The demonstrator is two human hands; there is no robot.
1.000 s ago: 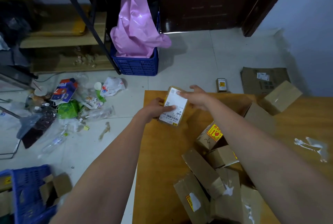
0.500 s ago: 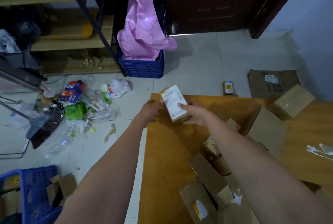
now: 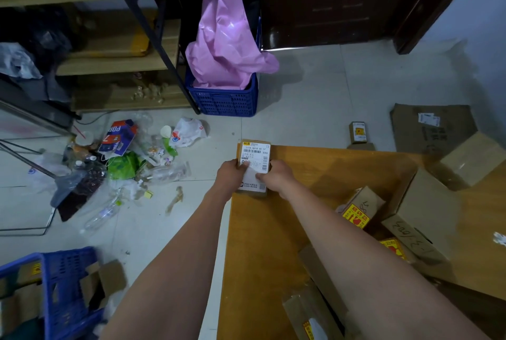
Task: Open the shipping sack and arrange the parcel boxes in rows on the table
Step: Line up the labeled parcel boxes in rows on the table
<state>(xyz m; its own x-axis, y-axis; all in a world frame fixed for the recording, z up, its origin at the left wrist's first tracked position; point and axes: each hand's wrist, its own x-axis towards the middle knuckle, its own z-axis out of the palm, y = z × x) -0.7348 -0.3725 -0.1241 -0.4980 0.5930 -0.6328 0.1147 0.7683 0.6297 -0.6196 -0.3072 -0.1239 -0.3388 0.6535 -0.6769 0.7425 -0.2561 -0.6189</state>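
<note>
Both hands hold one small brown parcel box [image 3: 254, 167] at the far left corner of the table [image 3: 262, 230]: left hand [image 3: 232, 174] and right hand [image 3: 275, 177] grip its sides. Its white label shows a barcode and, I think, "846".

My left hand [image 3: 232, 174] and right hand [image 3: 275, 177] cover the lower sides of the labelled box [image 3: 254, 159], my right arm hides part of the box pile [image 3: 364, 211], and the label's print is too small to read.
</note>
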